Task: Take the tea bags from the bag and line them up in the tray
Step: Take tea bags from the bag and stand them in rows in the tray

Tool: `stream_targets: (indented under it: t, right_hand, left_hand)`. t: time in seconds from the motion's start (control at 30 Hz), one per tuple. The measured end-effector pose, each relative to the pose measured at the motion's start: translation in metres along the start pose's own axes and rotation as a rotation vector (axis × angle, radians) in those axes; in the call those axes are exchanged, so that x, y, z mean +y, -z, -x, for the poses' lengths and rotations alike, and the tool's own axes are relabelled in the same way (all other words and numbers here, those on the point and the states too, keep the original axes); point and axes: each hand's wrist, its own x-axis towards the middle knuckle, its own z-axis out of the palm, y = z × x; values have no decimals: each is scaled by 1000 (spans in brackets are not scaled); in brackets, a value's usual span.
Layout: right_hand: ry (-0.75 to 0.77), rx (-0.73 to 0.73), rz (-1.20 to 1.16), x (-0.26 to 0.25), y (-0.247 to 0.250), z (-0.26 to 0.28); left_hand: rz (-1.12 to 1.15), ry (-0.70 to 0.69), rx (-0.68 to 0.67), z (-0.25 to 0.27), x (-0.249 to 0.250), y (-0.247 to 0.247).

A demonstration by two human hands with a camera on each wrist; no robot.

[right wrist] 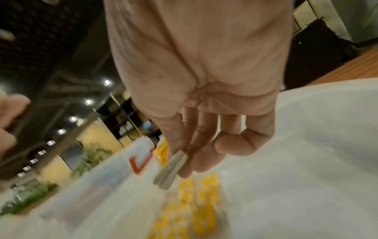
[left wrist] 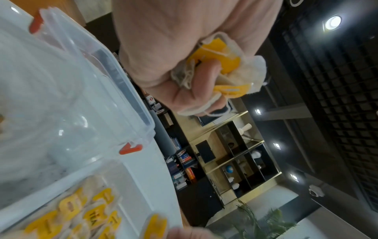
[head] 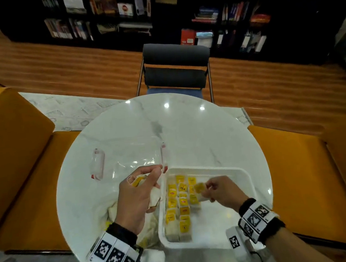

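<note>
A white tray [head: 240,172] sits at the near right of the round table, with rows of yellow-tagged tea bags [head: 181,203] along its left side. My left hand [head: 139,196] hovers just left of the tray and grips a bunch of tea bags [left wrist: 223,64] with tangled strings. My right hand [head: 215,190] is over the tray and pinches one tea bag [head: 200,189] above the rows; the right wrist view shows that tea bag [right wrist: 170,169] edge-on between thumb and fingers. A crumpled plastic bag [head: 112,211] with more tea bags lies under my left wrist.
A clear lidded container [head: 128,160] with red clips stands behind my left hand, close to the tray's far left corner. The marble table [head: 189,133] has orange seats [head: 301,170] on both sides and a dark chair [head: 176,65] beyond.
</note>
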Motion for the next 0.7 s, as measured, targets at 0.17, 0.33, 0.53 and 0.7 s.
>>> stream_targets:
  t: [0.17, 0.33, 0.53, 0.7]
  right_hand:
    - [-190, -127, 11, 26, -35, -6]
    - [-315, -123, 27, 21, -52, -11]
    - [-395, -69, 298, 25, -64, -16]
    - [-389, -103, 373, 20, -53, -11]
  left_hand:
    - [0, 72, 38, 4, -9, 14]
    - [8, 67, 19, 5, -10, 15]
    - [42, 83, 2, 5, -6, 19]
    - [181, 208, 5, 6, -1, 17]
